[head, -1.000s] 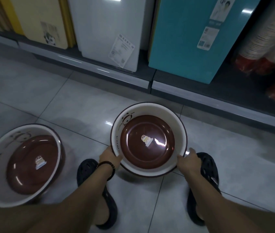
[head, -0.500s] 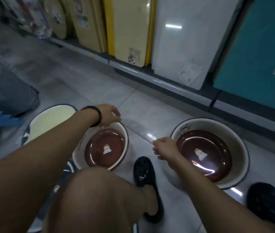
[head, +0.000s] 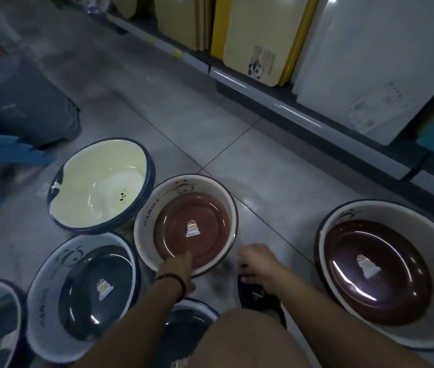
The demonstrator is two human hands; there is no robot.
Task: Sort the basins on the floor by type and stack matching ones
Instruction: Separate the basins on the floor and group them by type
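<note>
Dark basins (head: pixel 91 274): grouped on the floor at your left, one kind kept together.
Cream basins (head: pixel 99 187): nested behind them, apparently already sorted.
Brown basin (head: pixel 192 208): on the floor before you, touching the cream stack.
Left hand (head: pixel 177 265): laid over its near rim, fingers inside; I cannot tell whether it is grasping the rim.
Right hand (head: pixel 258 262): released, loosely curled, just beside the rim, likely ready to lift.
Second brown basin (head: pixel 396 288): well apart at your right, the likely match.
</note>
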